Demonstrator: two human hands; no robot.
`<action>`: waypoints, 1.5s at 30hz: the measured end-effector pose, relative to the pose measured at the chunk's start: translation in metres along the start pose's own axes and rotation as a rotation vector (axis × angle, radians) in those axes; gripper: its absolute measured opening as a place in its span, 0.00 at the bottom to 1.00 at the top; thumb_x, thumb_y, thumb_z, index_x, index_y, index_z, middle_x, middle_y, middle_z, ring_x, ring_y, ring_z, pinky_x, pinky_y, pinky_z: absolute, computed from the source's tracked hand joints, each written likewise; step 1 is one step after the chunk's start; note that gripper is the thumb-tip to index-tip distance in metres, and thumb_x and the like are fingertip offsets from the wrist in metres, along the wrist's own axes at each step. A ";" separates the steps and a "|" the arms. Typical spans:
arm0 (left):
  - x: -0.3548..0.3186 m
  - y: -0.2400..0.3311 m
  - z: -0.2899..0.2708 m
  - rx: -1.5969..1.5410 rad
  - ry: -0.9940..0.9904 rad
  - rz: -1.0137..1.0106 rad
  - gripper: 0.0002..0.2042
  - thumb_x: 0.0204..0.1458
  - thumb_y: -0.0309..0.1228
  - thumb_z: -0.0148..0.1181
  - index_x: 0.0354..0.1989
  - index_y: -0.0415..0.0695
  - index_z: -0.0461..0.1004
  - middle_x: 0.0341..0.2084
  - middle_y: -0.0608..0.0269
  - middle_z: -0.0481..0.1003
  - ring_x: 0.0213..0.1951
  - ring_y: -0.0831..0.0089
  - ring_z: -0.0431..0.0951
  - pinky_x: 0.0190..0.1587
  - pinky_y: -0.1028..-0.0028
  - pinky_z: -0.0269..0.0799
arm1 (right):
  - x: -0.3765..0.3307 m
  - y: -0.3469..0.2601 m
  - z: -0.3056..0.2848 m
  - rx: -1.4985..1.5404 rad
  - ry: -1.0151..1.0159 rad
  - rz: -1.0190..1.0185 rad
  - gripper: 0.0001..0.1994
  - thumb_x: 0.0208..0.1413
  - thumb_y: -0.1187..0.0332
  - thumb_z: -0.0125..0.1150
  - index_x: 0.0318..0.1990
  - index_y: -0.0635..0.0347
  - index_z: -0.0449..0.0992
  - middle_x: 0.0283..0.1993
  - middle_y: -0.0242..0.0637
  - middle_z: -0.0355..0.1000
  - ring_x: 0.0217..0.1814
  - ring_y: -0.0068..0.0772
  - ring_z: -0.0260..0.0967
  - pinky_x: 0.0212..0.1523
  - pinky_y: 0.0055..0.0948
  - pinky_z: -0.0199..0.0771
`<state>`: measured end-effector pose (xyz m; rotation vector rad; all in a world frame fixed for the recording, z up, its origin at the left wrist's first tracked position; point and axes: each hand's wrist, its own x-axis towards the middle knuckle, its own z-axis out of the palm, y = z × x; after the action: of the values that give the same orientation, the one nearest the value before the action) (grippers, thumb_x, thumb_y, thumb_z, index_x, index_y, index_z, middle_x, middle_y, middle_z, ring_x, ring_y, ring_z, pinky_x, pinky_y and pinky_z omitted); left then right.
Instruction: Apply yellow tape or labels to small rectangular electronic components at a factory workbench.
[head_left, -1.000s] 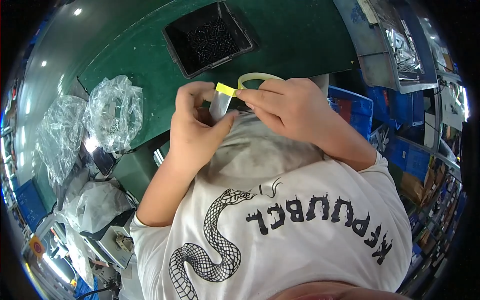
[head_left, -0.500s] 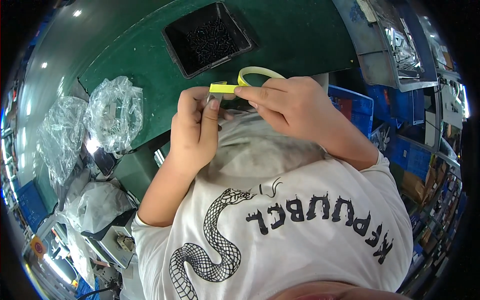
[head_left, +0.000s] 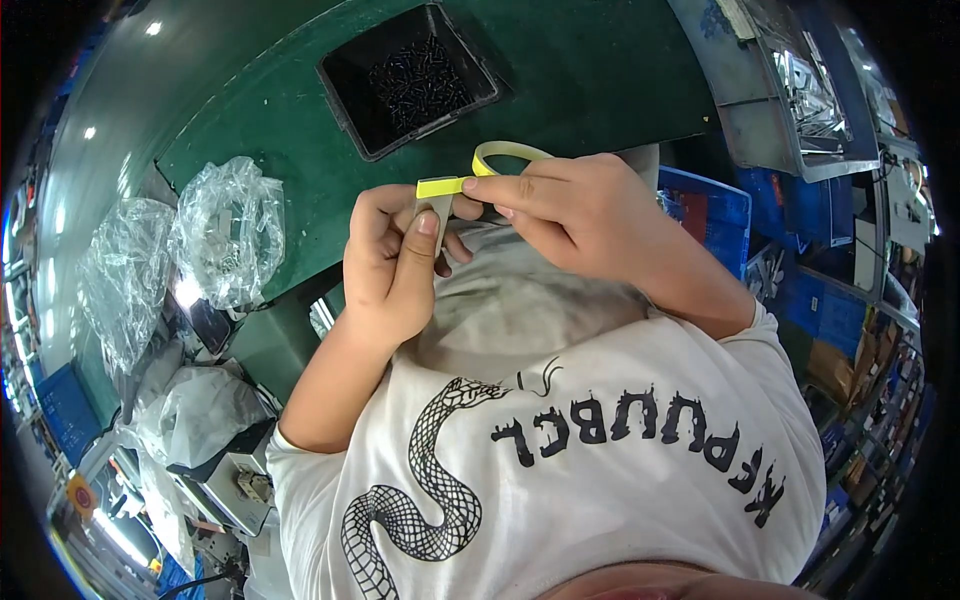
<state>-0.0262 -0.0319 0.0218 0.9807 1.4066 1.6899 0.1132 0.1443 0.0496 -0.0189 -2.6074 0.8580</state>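
My left hand (head_left: 385,265) is closed on a flat pale strip-shaped piece (head_left: 437,210), pinched upright between thumb and fingers. Yellow tape (head_left: 437,188) lies across the top end of that piece. From there the tape runs right to its roll (head_left: 482,155), a thin yellow ring partly hidden behind my right hand (head_left: 595,215). The right index fingertip presses on the tape beside the piece, and the other fingers curl in under the roll. The lower part of the pale piece is covered by my left hand.
Beyond my hands, a black bin (head_left: 365,125) of small dark parts stands on the green table (head_left: 590,70). Clear plastic bags (head_left: 230,235) lie at the left. A grey metal tray (head_left: 755,130) is at the far right, with a blue crate (head_left: 735,215) below it.
The tape's raised flap now lies down over the end of the piece. My left hand has shifted slightly down, and more of the piece shows. The roll has dipped a little.
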 end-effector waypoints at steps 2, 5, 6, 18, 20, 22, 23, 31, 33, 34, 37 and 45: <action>0.000 -0.002 -0.001 -0.015 -0.010 0.006 0.08 0.66 0.22 0.44 0.50 0.36 0.58 0.41 0.48 0.79 0.28 0.77 0.77 0.28 0.81 0.71 | 0.000 0.001 0.000 -0.003 -0.005 0.005 0.20 0.50 0.77 0.63 0.52 0.52 0.79 0.23 0.33 0.72 0.22 0.32 0.71 0.22 0.28 0.69; 0.004 0.007 -0.003 -0.079 -0.018 -0.072 0.10 0.65 0.22 0.48 0.52 0.34 0.60 0.37 0.50 0.79 0.28 0.77 0.77 0.29 0.81 0.72 | 0.000 0.002 -0.001 -0.023 0.049 -0.040 0.20 0.48 0.75 0.65 0.51 0.51 0.80 0.22 0.31 0.70 0.21 0.32 0.69 0.21 0.27 0.68; 0.006 0.010 -0.003 -0.130 -0.012 -0.157 0.11 0.64 0.22 0.50 0.53 0.33 0.63 0.35 0.52 0.79 0.28 0.78 0.77 0.30 0.81 0.73 | -0.001 0.004 -0.001 -0.075 0.015 -0.069 0.20 0.47 0.73 0.66 0.50 0.51 0.80 0.22 0.30 0.68 0.19 0.31 0.67 0.20 0.28 0.66; 0.038 0.043 0.012 0.351 0.111 -0.255 0.03 0.54 0.23 0.65 0.32 0.35 0.80 0.20 0.71 0.75 0.24 0.88 0.68 0.26 0.83 0.62 | 0.008 0.021 -0.039 -0.399 0.007 -0.345 0.15 0.44 0.67 0.67 0.43 0.47 0.84 0.23 0.23 0.63 0.19 0.25 0.61 0.22 0.27 0.59; 0.053 0.050 0.012 0.336 0.121 -0.238 0.04 0.55 0.24 0.64 0.30 0.36 0.79 0.19 0.72 0.74 0.23 0.88 0.67 0.25 0.83 0.61 | 0.022 0.021 -0.055 -0.490 -0.011 -0.392 0.14 0.46 0.66 0.64 0.43 0.47 0.84 0.25 0.23 0.64 0.22 0.25 0.63 0.25 0.28 0.61; 0.074 0.054 0.012 0.358 0.129 -0.228 0.09 0.56 0.26 0.64 0.25 0.37 0.76 0.18 0.73 0.72 0.21 0.88 0.67 0.23 0.82 0.60 | 0.035 0.027 -0.063 -0.593 0.036 -0.393 0.14 0.47 0.67 0.62 0.43 0.46 0.83 0.24 0.23 0.62 0.22 0.25 0.63 0.26 0.28 0.62; 0.085 0.061 0.014 0.333 0.138 -0.293 0.09 0.57 0.28 0.63 0.26 0.38 0.76 0.18 0.72 0.73 0.20 0.86 0.68 0.22 0.81 0.62 | 0.043 0.034 -0.066 -0.637 0.071 -0.401 0.13 0.48 0.67 0.61 0.43 0.46 0.83 0.24 0.24 0.61 0.22 0.25 0.64 0.26 0.28 0.62; 0.125 0.043 0.009 0.304 0.203 -0.426 0.12 0.58 0.32 0.61 0.24 0.38 0.73 0.20 0.66 0.76 0.21 0.82 0.74 0.24 0.81 0.70 | 0.073 0.060 -0.061 -0.695 -0.075 -0.297 0.12 0.52 0.68 0.62 0.44 0.47 0.82 0.23 0.28 0.69 0.25 0.34 0.70 0.28 0.32 0.71; 0.130 0.045 0.009 0.305 0.197 -0.428 0.12 0.57 0.31 0.60 0.24 0.38 0.73 0.19 0.65 0.76 0.21 0.82 0.74 0.24 0.81 0.71 | 0.078 0.061 -0.059 -0.681 -0.125 -0.241 0.12 0.53 0.67 0.61 0.45 0.47 0.82 0.24 0.30 0.71 0.26 0.35 0.73 0.29 0.33 0.74; 0.132 0.046 0.009 0.306 0.193 -0.430 0.11 0.56 0.31 0.59 0.24 0.38 0.72 0.19 0.65 0.76 0.21 0.81 0.74 0.24 0.81 0.71 | 0.080 0.062 -0.057 -0.681 -0.126 -0.241 0.12 0.53 0.67 0.61 0.45 0.47 0.82 0.24 0.30 0.71 0.26 0.35 0.73 0.29 0.33 0.74; 0.139 0.044 0.008 0.331 0.175 -0.477 0.10 0.55 0.30 0.57 0.24 0.38 0.72 0.19 0.65 0.76 0.20 0.80 0.74 0.24 0.81 0.71 | 0.087 0.069 -0.056 -0.638 -0.152 -0.242 0.11 0.53 0.66 0.61 0.44 0.48 0.82 0.25 0.31 0.72 0.27 0.37 0.74 0.29 0.35 0.75; 0.148 0.039 0.007 0.382 0.165 -0.498 0.10 0.54 0.30 0.55 0.24 0.37 0.73 0.20 0.62 0.77 0.20 0.78 0.75 0.24 0.79 0.72 | 0.093 0.083 -0.048 -0.625 -0.258 -0.150 0.10 0.54 0.67 0.59 0.43 0.50 0.82 0.34 0.32 0.78 0.36 0.37 0.78 0.36 0.34 0.79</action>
<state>-0.0894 0.0958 0.0772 0.6144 1.9411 1.1765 0.0362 0.2519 0.0710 0.1210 -2.9626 -0.0324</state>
